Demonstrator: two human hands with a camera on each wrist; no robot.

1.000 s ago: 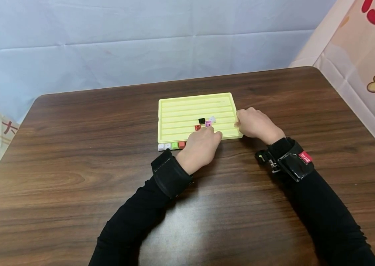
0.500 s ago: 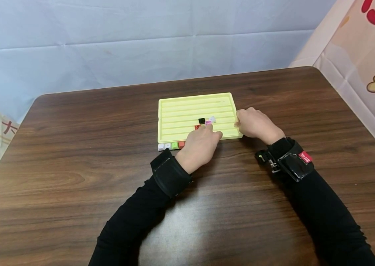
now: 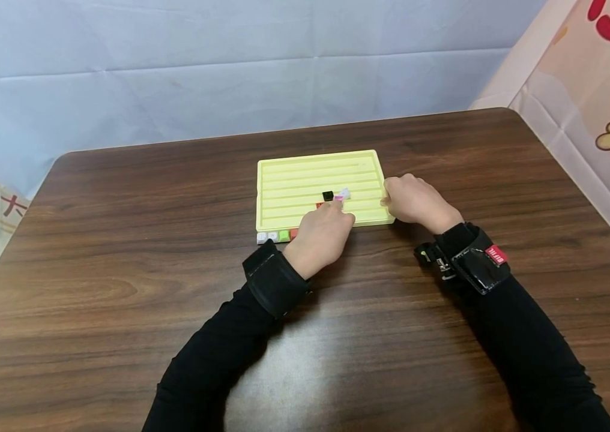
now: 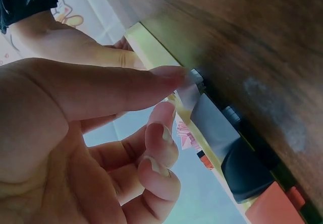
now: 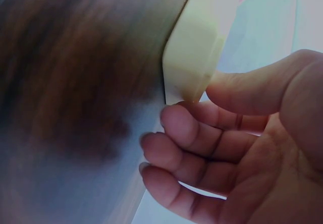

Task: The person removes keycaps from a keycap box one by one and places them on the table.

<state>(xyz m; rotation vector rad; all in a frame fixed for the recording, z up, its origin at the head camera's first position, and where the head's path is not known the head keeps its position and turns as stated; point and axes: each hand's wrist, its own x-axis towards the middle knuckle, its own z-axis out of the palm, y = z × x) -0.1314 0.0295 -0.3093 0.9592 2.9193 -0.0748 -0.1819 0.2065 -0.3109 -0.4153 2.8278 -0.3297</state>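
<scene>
A pale yellow ridged tray [image 3: 294,180] lies on the table. At its near side my left hand [image 3: 322,236] pinches a light keycap [image 4: 189,97] with thumb and index finger; the other fingers are loosely bent. That keycap sits at the end of a row along the tray's near edge, beside a grey keycap [image 4: 214,120], a black one [image 4: 246,171] and an orange-red one [image 4: 275,206]. My right hand [image 3: 418,202] grips the tray's right edge, with the thumb on top in the right wrist view. My left hand hides part of the row in the head view.
On the tray lie a loose black keycap [image 3: 328,195], a whitish one [image 3: 345,193], a pink one [image 3: 338,198] and a partly hidden red one [image 3: 319,204]. The brown wooden table [image 3: 121,270] extends around the tray. A pale cloth [image 3: 229,72] hangs behind.
My left hand has shifted slightly forward and to the left, covering more of the red and pink keycaps. The right hand and the tray hold their place.
</scene>
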